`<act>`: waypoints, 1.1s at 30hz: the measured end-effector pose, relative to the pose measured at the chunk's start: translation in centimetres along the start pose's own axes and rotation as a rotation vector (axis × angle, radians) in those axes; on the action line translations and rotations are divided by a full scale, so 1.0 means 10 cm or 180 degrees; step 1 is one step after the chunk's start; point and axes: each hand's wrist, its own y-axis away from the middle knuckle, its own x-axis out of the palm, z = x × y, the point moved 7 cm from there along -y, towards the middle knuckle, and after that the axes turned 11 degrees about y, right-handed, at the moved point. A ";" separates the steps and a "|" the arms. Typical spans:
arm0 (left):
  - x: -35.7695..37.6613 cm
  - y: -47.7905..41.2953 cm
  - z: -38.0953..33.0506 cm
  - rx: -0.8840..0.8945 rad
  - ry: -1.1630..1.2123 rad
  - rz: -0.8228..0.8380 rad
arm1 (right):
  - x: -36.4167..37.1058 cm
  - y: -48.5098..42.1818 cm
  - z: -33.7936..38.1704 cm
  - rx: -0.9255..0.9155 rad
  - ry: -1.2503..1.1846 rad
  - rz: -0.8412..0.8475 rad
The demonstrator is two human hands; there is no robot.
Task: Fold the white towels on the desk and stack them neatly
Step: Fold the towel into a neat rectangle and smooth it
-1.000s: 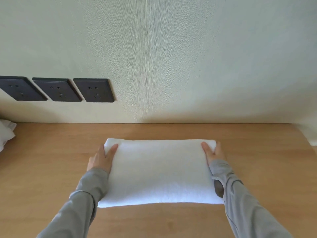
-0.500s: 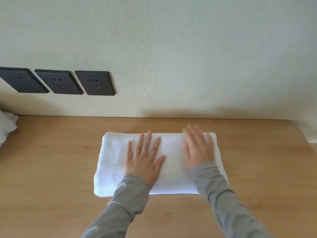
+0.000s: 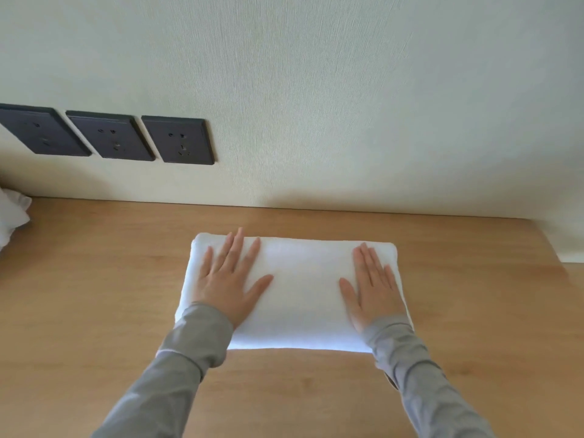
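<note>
Lying flat on the light brown wooden tabletop (image 3: 94, 295), a thick white terry towel folded into a rectangle (image 3: 300, 295) is seen in the head view. It lies near the middle of the surface with its long sides running left to right. The left hand (image 3: 229, 286) is laid palm down on the towel's left part. Its fingers (image 3: 235, 251) are held straight and slightly spread, the tips reaching the far folded edge, and nothing is gripped. The right hand (image 3: 373, 292) is laid palm down on the towel's right part, close to the right edge. Its fingers (image 3: 368, 260) are straight and nearly together, with the thumb set out toward the middle, and nothing is gripped by it either. A bare strip of towel is left between the two hands. Both forearms are covered by long grey sleeves (image 3: 177, 374), whose cuffs overlap the towel's near edge. Three dark grey rectangular wall sockets (image 3: 109, 135) are set side by side at the left of the pale, finely textured wall (image 3: 347, 90). At the tabletop's far left edge, part of a rumpled white cloth (image 3: 11, 216) is seen, well apart from the folded towel. Whether it is another towel cannot be told.
</note>
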 end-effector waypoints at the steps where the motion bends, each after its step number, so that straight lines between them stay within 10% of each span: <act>1: 0.01 -0.01 -0.01 0.0016 0.0025 -0.0020 | 0.01 0.01 0.00 0.0013 -0.0020 -0.0052; 15: -0.06 -0.15 0.14 0.0094 0.1089 0.0495 | -0.01 -0.03 -0.02 0.0067 -0.0242 -0.0218; 20: -0.19 0.16 0.36 0.0004 -0.0206 -0.0030 | -0.04 0.08 -0.17 -0.0100 0.0080 -0.0187; 33: -0.28 0.32 0.23 -0.0162 0.0152 -0.0250 | -0.08 0.39 -0.23 0.0267 -0.0441 -0.0470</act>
